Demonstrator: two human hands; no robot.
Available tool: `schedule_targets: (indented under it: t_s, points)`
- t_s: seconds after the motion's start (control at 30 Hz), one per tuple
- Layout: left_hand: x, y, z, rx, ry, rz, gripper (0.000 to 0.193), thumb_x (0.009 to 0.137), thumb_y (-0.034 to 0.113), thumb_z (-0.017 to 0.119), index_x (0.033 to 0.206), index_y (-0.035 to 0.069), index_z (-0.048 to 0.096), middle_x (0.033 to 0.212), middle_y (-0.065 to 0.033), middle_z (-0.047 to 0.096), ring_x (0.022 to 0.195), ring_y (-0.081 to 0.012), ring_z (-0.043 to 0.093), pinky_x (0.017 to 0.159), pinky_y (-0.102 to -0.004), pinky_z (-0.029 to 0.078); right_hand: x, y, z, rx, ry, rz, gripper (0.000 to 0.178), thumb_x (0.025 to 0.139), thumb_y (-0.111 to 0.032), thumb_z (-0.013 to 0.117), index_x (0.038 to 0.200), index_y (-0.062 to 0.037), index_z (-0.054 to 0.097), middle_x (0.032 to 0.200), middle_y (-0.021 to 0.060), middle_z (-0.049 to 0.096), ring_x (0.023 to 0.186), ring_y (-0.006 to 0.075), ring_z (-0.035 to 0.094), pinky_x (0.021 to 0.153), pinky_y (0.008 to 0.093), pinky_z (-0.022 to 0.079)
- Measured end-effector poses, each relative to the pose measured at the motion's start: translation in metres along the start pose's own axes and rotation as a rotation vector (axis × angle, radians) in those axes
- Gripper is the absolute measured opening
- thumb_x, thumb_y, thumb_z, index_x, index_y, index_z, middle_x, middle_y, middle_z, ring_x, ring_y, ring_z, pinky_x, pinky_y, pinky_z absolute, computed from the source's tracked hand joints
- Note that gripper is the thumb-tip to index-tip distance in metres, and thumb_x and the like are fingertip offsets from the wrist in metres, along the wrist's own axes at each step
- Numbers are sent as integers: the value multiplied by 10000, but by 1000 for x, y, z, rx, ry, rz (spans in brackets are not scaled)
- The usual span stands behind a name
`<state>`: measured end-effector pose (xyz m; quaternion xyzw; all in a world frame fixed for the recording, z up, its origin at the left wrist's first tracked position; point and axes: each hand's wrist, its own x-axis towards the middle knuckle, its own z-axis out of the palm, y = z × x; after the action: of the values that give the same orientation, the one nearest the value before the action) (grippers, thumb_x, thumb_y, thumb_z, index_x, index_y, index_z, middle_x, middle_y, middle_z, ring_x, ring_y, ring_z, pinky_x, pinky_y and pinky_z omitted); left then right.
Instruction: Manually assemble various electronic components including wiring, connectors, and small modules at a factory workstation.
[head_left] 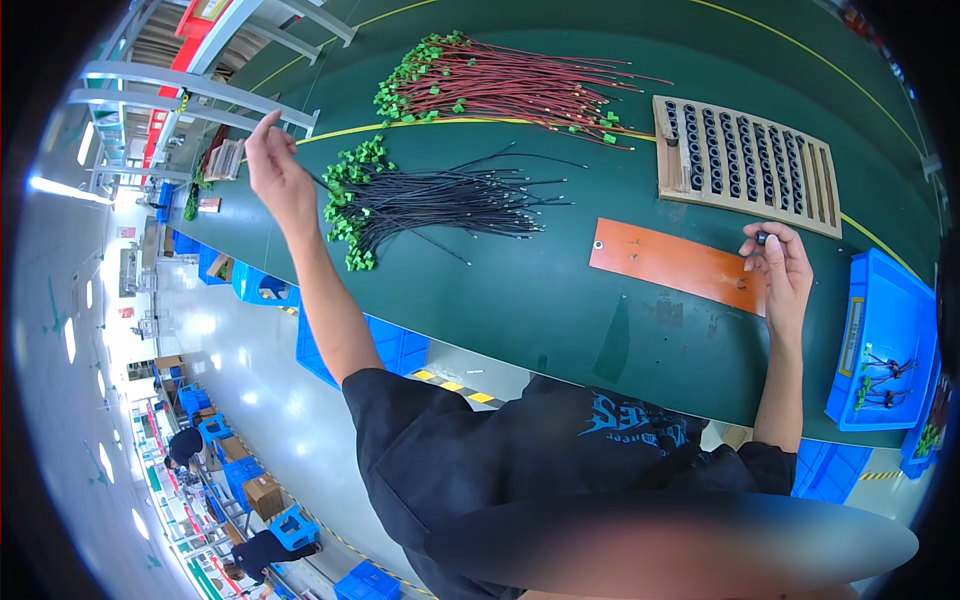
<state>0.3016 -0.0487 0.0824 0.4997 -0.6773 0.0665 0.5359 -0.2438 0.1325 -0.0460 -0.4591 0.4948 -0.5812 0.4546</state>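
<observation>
At the far left of the table, my left hand (280, 172) is raised with its fingers stretched out, just left of a bundle of black cables (440, 200) with green connectors (352, 190). I see nothing held in it, though the finger pads are partly hidden. Between the fingertips and thumb of my right hand (785, 265) is a small black ring (763, 238). That hand hovers by the right end of an orange strip (670, 262). Beyond it lies a slotted wooden tray (822, 180) with rows of similar black rings (735, 155).
Red cables (530, 80) with green connectors lie at the back. A blue bin (890, 310) at the right holds a few short wired parts (885, 380). A grey metal frame (200, 90) stands at the table's left end. Other people (265, 550) work farther off, lower left.
</observation>
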Motion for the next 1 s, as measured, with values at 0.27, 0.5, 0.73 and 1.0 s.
schedule_targets:
  t_s: [0.27,0.5,0.73,1.0]
  points:
    - [-42,148,55,-103,-918,-92,200,998,174,594,1176,82,586,983,-183,687,853,-348,694,747,-390,531,-22,2,25,483,-201,157,149,1016,-114,467,1034,-17,580,972,69,587,812,138,595,667,257,492]
    - [-123,205,130,-599,-1388,-201,314,1073,304,462,1063,4,557,797,-200,605,739,-401,603,694,-423,485,-45,-12,79,230,-253,204,430,970,-91,648,1373,-18,517,870,1,540,707,56,515,607,227,439]
    - [-155,213,154,-647,-1445,-123,320,1075,275,463,985,15,627,720,-92,561,639,-194,526,628,-338,452,-41,10,48,494,81,62,215,1044,-133,544,1232,-32,520,827,16,537,635,57,467,553,218,391]
    - [-145,193,151,-614,-1561,-112,336,1057,272,489,978,-25,627,925,-161,650,859,-342,630,797,-409,495,-40,4,48,314,-30,87,252,1050,-138,530,1253,0,589,829,37,602,642,68,504,566,221,422]
